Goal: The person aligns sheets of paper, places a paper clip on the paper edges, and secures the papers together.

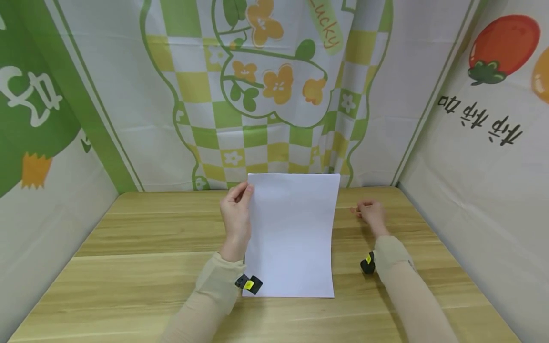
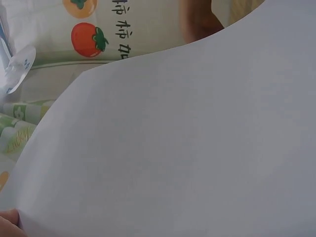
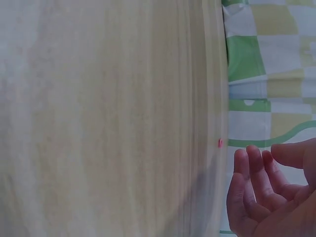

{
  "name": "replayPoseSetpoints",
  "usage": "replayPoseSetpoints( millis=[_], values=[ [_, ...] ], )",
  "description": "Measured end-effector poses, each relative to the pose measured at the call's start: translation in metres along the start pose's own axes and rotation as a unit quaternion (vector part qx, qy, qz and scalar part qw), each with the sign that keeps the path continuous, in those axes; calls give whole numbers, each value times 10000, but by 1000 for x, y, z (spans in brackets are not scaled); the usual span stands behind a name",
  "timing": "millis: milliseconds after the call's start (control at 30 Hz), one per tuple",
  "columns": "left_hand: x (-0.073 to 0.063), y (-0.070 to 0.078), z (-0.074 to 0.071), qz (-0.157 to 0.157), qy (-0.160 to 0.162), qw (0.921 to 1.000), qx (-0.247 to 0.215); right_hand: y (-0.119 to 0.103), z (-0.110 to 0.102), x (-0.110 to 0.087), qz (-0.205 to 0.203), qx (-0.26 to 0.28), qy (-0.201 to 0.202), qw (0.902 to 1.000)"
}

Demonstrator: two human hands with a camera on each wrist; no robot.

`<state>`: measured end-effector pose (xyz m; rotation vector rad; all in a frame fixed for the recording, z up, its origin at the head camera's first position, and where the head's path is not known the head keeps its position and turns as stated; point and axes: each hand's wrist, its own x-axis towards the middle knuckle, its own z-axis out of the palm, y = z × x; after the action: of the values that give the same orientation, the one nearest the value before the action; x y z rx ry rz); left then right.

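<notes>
My left hand [image 1: 237,214] pinches a blank white sheet of paper [image 1: 291,233] by its left edge, near the top corner. The sheet stands up facing me, and in the left wrist view the paper [image 2: 163,148] bows and fills most of the picture, with only a bit of the left hand [image 2: 9,223] at the lower left. To the right of the sheet, my right hand [image 1: 372,212] is over the far part of the table. In the right wrist view, the right hand [image 3: 269,192] has loosely bent fingers with nothing visible between them. A tiny red thing [image 3: 220,142] shows near its fingertips.
A wooden table [image 1: 141,238] extends beneath both hands. Printed fabric curtain [image 1: 266,138] hangs behind it, with more fabric walls [image 1: 463,181] along the left and right sides. Both wrists wear a small black device [image 1: 367,263] on a beige cuff.
</notes>
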<state>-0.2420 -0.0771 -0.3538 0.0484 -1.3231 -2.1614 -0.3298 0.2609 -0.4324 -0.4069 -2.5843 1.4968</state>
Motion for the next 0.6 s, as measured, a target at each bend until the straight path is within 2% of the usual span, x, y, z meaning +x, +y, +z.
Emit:
replayPoseSetpoints(
  millis=[367,600],
  values=[
    [-1,1,0,-77,54,9999,38,3,0,4,-85,-930,-62,9956],
    [-1,1,0,-33,29,10000,-90,4,5,6,-85,-1040,-127,9945]
  ],
)
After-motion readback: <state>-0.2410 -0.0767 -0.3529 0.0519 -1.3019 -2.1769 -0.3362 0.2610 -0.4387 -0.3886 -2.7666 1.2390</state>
